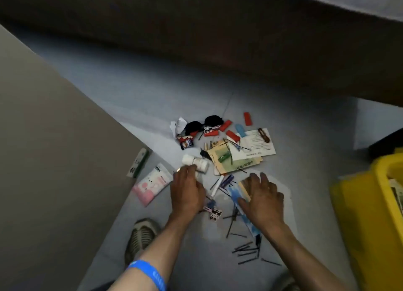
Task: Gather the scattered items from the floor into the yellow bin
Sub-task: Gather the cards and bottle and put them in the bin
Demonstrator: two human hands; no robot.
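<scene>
The yellow bin [357, 205] stands at the right edge of the floor [152, 99], a bright plastic tub with papers showing inside its rim. The scattered items lie in a loose heap to its left: red clips [224, 126], a blue clip [240, 130], black sunglasses [204, 123], printed papers [255, 147], dark pins [245, 249], a pink-and-white packet [151, 184] and a white bottle [195, 161]. The left hand [186, 190] reaches over the bottle, fingers curled at its lower end, seemingly grasping it, though blur hides the contact. The right hand [262, 198] lies flat, fingers released and spread, pressing on a blue-and-tan card [238, 191]. A blue wristband [150, 273] circles the left forearm; a shoe [140, 236] shows beneath it.
</scene>
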